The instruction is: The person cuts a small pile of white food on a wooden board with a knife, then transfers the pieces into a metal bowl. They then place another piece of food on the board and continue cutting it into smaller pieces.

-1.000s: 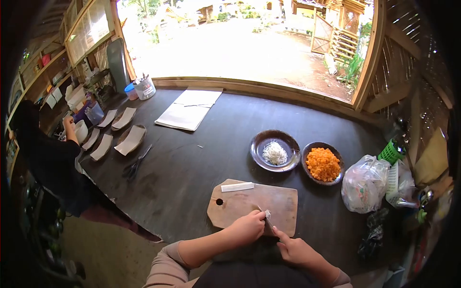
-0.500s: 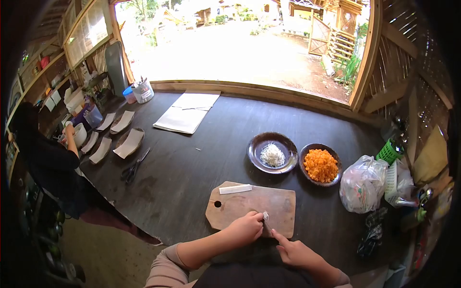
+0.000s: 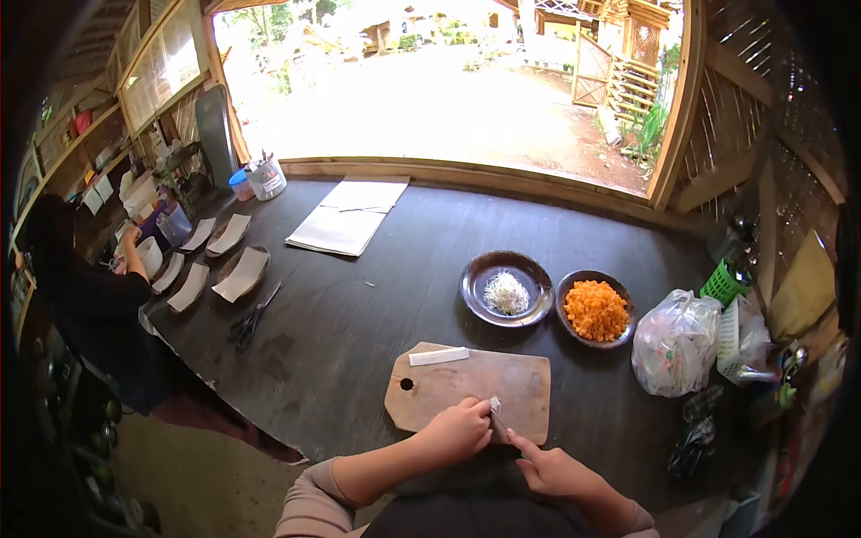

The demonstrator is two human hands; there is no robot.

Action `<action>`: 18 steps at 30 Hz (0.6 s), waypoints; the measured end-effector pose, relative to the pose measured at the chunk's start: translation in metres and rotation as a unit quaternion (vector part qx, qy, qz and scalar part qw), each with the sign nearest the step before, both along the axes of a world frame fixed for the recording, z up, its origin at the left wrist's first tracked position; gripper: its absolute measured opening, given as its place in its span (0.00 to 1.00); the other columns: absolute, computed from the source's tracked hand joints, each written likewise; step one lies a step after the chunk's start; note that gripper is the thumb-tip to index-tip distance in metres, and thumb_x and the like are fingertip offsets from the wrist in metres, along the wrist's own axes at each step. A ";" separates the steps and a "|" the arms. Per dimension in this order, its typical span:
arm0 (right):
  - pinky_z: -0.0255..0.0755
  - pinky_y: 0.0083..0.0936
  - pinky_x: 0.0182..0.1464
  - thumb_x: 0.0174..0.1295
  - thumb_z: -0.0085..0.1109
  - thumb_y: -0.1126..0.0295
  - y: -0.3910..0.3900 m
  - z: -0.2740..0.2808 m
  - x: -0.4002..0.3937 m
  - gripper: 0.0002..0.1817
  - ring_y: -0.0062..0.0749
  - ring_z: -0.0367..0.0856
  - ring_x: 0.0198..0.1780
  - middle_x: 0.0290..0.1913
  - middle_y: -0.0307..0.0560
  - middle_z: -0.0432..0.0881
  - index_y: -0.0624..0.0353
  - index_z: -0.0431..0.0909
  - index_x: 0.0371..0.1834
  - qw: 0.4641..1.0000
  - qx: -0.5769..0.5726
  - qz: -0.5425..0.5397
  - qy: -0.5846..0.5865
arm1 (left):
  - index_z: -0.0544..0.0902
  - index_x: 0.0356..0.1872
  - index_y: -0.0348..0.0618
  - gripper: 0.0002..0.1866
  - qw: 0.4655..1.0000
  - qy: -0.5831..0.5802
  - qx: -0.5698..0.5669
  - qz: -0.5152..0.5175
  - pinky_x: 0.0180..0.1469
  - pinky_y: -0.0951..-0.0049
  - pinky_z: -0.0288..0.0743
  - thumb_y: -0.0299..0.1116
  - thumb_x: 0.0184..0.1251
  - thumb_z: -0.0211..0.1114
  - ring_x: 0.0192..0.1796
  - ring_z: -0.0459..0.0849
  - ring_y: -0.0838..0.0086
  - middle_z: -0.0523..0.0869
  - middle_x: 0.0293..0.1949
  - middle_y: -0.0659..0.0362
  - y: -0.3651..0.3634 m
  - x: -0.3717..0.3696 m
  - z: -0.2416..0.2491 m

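Note:
A wooden cutting board (image 3: 516, 372) lies on the dark table in front of me. My left hand (image 3: 459, 429) rests on it with fingers closed; what they press down is hidden beneath them. Just past those fingertips sit some thin white slivers (image 3: 496, 403). My right hand (image 3: 558, 468) grips a knife (image 3: 500, 429), index finger stretched along the blade, which stands close against the left fingers. A white strip (image 3: 439, 356) lies along the board's far edge. Beyond the board, one dark plate (image 3: 473, 305) bears white shreds (image 3: 507, 293), and another holds orange diced pieces (image 3: 596, 310).
Plastic bags (image 3: 677, 345) and a white basket (image 3: 734, 336) stand at right. Scissors (image 3: 251, 318), several dishes with pale sheets (image 3: 242, 274), a paper stack (image 3: 345, 220) and a tub (image 3: 266, 177) are at left. Another person (image 3: 90, 296) works at the left edge.
The view has shifted very slightly. Both hands and the knife stay in nearly the same place on the board. The other person's arm at left has moved a little.

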State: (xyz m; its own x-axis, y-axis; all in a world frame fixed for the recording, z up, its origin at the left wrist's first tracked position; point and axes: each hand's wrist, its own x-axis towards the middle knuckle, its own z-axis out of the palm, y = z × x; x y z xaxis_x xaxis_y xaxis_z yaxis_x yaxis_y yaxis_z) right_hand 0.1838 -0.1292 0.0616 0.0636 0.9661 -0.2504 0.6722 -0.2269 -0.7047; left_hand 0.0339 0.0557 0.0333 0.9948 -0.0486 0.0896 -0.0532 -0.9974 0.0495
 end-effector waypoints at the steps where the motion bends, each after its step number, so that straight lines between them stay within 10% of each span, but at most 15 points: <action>1: 0.78 0.51 0.37 0.68 0.51 0.69 0.000 -0.001 -0.001 0.33 0.62 0.82 0.27 0.25 0.67 0.80 0.45 0.56 0.77 1.000 -0.001 -0.001 -0.003 | 0.84 0.25 0.39 0.13 0.999 0.002 -0.033 0.023 0.58 0.66 0.72 0.35 0.67 0.60 0.49 0.77 0.65 0.84 0.32 0.60 0.000 -0.001 -0.001; 18: 0.78 0.52 0.39 0.68 0.51 0.68 0.007 0.001 -0.006 0.33 0.63 0.83 0.30 0.27 0.69 0.81 0.46 0.57 0.77 1.000 -0.017 -0.022 0.000 | 0.85 0.35 0.35 0.14 0.973 0.010 -0.203 0.107 0.58 0.64 0.76 0.38 0.67 0.61 0.51 0.79 0.58 0.81 0.45 0.52 -0.003 -0.003 0.003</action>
State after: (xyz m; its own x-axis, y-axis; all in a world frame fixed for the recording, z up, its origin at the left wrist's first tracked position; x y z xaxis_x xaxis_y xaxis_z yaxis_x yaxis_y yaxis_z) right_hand 0.1776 -0.1224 0.0631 0.1053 0.9535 -0.2824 0.6617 -0.2791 -0.6958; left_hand 0.0314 0.0524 0.0361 0.9798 0.1962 0.0392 0.1592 -0.8830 0.4415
